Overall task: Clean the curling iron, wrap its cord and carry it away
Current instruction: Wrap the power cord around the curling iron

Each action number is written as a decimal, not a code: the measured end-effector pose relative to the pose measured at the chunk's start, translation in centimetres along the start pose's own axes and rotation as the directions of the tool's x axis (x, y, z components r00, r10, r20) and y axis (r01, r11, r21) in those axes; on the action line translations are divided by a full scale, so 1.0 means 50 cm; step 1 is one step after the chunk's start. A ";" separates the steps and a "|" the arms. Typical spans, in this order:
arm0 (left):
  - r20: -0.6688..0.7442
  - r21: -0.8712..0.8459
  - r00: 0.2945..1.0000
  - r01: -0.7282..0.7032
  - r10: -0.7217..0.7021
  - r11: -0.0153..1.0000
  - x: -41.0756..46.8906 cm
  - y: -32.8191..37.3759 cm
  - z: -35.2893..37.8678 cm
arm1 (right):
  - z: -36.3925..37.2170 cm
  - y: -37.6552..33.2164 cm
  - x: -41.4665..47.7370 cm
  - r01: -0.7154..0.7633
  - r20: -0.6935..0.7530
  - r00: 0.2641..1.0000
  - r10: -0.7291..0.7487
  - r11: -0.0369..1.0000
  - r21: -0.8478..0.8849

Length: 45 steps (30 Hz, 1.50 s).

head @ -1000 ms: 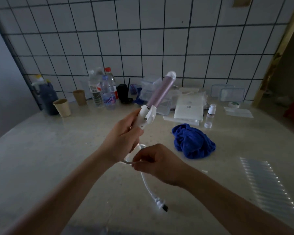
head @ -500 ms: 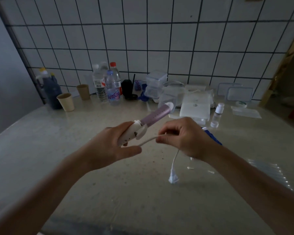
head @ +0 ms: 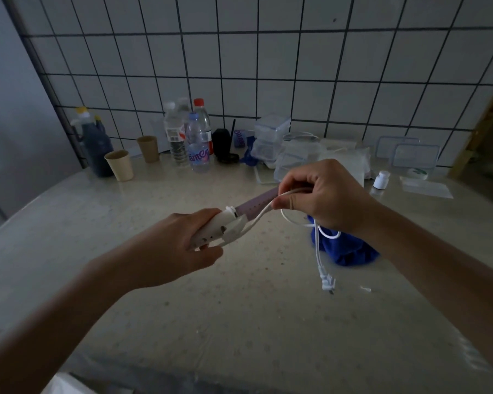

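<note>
Behind and left of the curling iron (head: 225, 227), by the tiled wall (head: 268, 66): dark jug (head: 97, 146), paper cup (head: 119, 165), water bottles (head: 198, 146); the front bottle's pink label lettering is not legible. The left hand (head: 180, 245) grips the iron's white handle above the table (head: 239, 322). The right hand (head: 322, 194) pinches the cord (head: 261, 216) and hides the barrel tip. The plug (head: 326, 281) hangs free. Right of the iron, the blue cloth (head: 350, 248) is partly blocked by the wrist.

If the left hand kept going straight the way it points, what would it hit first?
Most likely the right hand, which pinches the cord over the barrel of the curling iron that the left hand holds. Depth is unclear.
</note>
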<state>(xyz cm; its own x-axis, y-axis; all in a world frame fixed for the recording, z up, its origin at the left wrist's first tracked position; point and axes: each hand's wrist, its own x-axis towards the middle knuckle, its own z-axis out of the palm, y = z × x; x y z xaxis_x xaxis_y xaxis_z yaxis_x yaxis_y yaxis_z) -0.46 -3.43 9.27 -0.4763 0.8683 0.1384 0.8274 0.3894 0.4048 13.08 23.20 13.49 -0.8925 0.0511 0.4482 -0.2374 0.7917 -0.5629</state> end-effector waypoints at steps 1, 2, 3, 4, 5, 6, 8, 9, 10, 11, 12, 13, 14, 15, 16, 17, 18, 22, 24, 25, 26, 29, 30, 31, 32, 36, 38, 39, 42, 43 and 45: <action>0.000 0.007 1.000 0.001 -0.001 1.000 0.001 -0.001 0.000 | -0.001 -0.005 0.001 0.017 -0.009 1.000 -0.017 1.000 0.014; 0.009 0.017 1.000 0.008 -0.008 1.000 0.001 -0.002 0.001 | -0.003 -0.009 0.003 0.039 -0.023 0.999 -0.038 0.999 0.026; 0.025 0.022 1.000 0.015 -0.015 1.000 0.000 -0.004 0.002 | -0.007 -0.013 0.007 0.056 -0.034 0.998 -0.055 0.998 0.031; 0.047 0.012 0.999 0.014 -0.015 1.000 -0.001 -0.006 0.004 | -0.009 -0.014 0.013 0.064 -0.037 0.997 -0.063 0.997 0.030; 0.066 -0.015 0.998 0.007 -0.006 1.000 -0.004 -0.005 0.006 | -0.009 -0.014 0.019 0.061 -0.030 0.998 -0.060 0.998 0.025; 0.076 -0.054 0.997 -0.005 0.009 0.999 -0.009 -0.003 0.006 | -0.006 -0.011 0.024 0.053 -0.015 0.998 -0.053 0.999 0.011; 0.067 -0.105 0.997 -0.038 0.046 0.994 -0.016 0.009 0.000 | -0.001 0.008 0.032 0.021 0.014 1.000 -0.021 1.000 -0.004; 0.056 -0.112 0.997 -0.053 0.060 0.992 -0.018 0.011 -0.004 | -0.003 0.019 0.033 0.003 0.019 1.000 -0.003 1.000 0.005; 0.049 -0.119 0.997 -0.057 0.063 0.991 -0.019 0.011 -0.009 | -0.010 0.030 0.035 -0.012 0.015 1.000 0.012 1.000 0.021; 0.048 -0.135 0.997 -0.046 0.053 0.990 -0.020 0.009 -0.013 | -0.021 0.041 0.036 -0.027 0.007 1.000 0.026 0.999 0.047; 0.051 -0.162 0.998 -0.031 0.040 0.986 -0.023 0.003 -0.015 | -0.035 0.052 0.038 -0.041 -0.009 0.999 0.042 0.996 0.083; 0.055 -0.195 0.998 -0.021 0.033 0.981 -0.028 -0.003 -0.016 | -0.048 0.062 0.039 -0.060 -0.023 0.998 0.063 0.989 0.136; 0.055 -0.229 0.998 -0.021 0.034 0.973 -0.033 -0.008 -0.017 | -0.057 0.072 0.038 -0.071 -0.030 0.996 0.078 0.978 0.196; 0.051 -0.268 0.998 -0.026 0.041 0.963 -0.037 -0.009 -0.016 | -0.059 0.082 0.036 -0.081 -0.026 0.996 0.091 0.964 0.252; 0.043 -0.317 0.998 -0.031 0.047 0.948 -0.041 -0.008 -0.014 | -0.054 0.092 0.032 -0.098 -0.017 0.994 0.108 0.952 0.289; 0.031 -0.372 0.998 -0.034 0.048 0.927 -0.043 -0.004 -0.011 | -0.044 0.102 0.026 -0.133 0.000 0.990 0.141 0.938 0.321; 0.017 -0.429 0.999 -0.036 0.048 0.903 -0.043 -0.001 -0.008 | -0.030 0.111 0.020 -0.176 0.014 0.983 0.183 0.923 0.343; -0.038 -0.567 0.998 -0.069 0.057 0.821 -0.032 0.020 -0.001 | 0.039 0.115 -0.014 -0.309 0.080 0.951 0.299 0.911 0.273; -0.078 -0.593 0.995 -0.093 0.058 0.800 -0.022 0.033 -0.004 | 0.075 0.093 -0.028 -0.326 0.142 0.943 0.301 0.922 0.211; -0.098 -0.590 0.994 -0.097 0.048 0.801 -0.016 0.038 -0.007 | 0.092 0.079 -0.034 -0.332 0.168 0.938 0.303 0.925 0.187; -0.118 -0.581 0.993 -0.094 0.031 0.809 -0.007 0.042 -0.009 | 0.106 0.063 -0.038 -0.331 0.190 0.935 0.300 0.930 0.161; -0.171 -0.547 0.984 -0.054 -0.048 0.835 0.023 0.052 -0.011 | 0.136 0.003 -0.046 -0.284 0.261 0.932 0.252 0.955 0.089; -0.177 -0.551 0.981 -0.032 -0.079 0.834 0.034 0.056 -0.009 | 0.141 -0.016 -0.045 -0.237 0.272 0.937 0.219 0.971 0.037; -0.179 -0.558 0.979 -0.016 -0.101 0.830 0.043 0.062 -0.005 | 0.143 -0.034 -0.044 -0.189 0.271 0.944 0.187 0.982 -0.019; -0.181 -0.551 0.977 -0.009 -0.109 0.834 0.051 0.068 0.000 | 0.143 -0.049 -0.041 -0.157 0.262 0.951 0.165 0.986 -0.053; -0.195 -0.471 0.972 0.024 -0.131 0.882 0.067 0.073 0.014 | 0.110 -0.069 -0.033 -0.168 0.248 0.955 0.163 0.986 -0.001; -0.173 -0.423 0.973 0.068 -0.154 0.904 0.068 0.057 0.011 | 0.082 -0.065 -0.032 -0.196 0.224 0.959 0.172 0.977 0.089; -0.145 -0.359 0.977 0.094 -0.155 0.929 0.066 0.051 0.010 | 0.069 -0.062 -0.029 -0.194 0.208 0.963 0.168 0.975 0.107; -0.048 -0.150 0.987 0.142 -0.150 0.978 0.052 0.044 0.015 | 0.050 -0.061 -0.013 -0.133 0.211 0.971 0.117 0.989 0.063; -0.027 -0.109 0.988 0.145 -0.149 0.983 0.048 0.044 0.014 | 0.046 -0.060 -0.006 -0.122 0.219 0.969 0.111 0.992 0.039; 0.007 -0.037 0.991 0.137 -0.136 0.990 0.041 0.037 0.002 | 0.032 -0.055 0.012 -0.110 0.218 0.970 0.111 0.994 -0.017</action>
<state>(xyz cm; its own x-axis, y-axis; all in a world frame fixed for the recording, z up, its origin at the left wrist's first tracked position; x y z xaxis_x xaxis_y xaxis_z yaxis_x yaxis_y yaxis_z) 0.14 -0.89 10.20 -0.5827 0.8092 0.0756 0.7428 0.4926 0.4534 12.58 20.07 14.22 -0.9753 0.0050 0.2207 -0.1312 0.7913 -0.5972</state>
